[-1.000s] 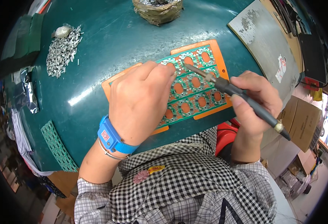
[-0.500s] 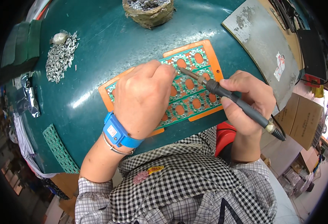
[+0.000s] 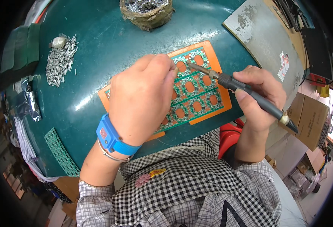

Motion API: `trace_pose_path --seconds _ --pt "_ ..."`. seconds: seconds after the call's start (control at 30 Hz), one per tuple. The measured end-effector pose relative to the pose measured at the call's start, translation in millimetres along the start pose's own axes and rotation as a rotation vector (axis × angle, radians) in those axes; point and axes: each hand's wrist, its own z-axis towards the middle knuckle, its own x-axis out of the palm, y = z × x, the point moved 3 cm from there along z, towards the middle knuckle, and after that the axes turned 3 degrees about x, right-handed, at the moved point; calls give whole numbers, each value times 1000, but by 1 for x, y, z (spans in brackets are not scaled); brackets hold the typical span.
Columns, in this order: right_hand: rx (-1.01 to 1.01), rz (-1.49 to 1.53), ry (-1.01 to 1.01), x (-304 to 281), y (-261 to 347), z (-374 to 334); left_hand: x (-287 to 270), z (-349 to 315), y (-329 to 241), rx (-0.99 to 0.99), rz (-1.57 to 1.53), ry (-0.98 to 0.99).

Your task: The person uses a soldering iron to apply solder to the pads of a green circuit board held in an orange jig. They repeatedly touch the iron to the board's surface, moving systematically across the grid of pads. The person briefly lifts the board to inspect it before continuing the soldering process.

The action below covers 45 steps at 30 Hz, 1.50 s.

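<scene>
The right hand [image 3: 260, 114] grips a soldering iron [image 3: 234, 84] over green boards [image 3: 198, 84]; I can't tell if the left hand [image 3: 140, 92] holds anything.

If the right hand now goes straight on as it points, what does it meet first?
The soldering iron in the right hand would probably meet the green circuit boards first; depth is unclear.

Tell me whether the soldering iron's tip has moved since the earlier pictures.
Yes: judged against the grey plate, the soldering iron's tip has shifted right, nearer the plate's left corner.
</scene>
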Motion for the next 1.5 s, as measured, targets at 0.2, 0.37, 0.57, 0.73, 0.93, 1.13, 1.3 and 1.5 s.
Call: trace_pose_path --seconds 0.2,0.37,0.57,0.73,0.93,1.13,1.3,1.5 --pt "-41 4 32 1 -5 3 9 4 0 1 50 8" --pt "-81 13 48 0 -7 5 10 6 0 -13 86 39" --pt "-142 -5 58 0 -9 4 12 7 -3 14 87 55" --pt "-84 42 -20 -12 -5 -2 9 4 -5 41 10 15" --pt "-12 18 10 -21 -11 -3 20 9 -7 104 43 28" --pt "-60 14 33 -17 -10 -1 26 13 -8 129 68 47" --pt "-93 1 35 -15 -8 -3 25 12 -11 165 60 39" --pt "4 90 -99 -34 -16 -10 8 11 -16 39 -9 47"
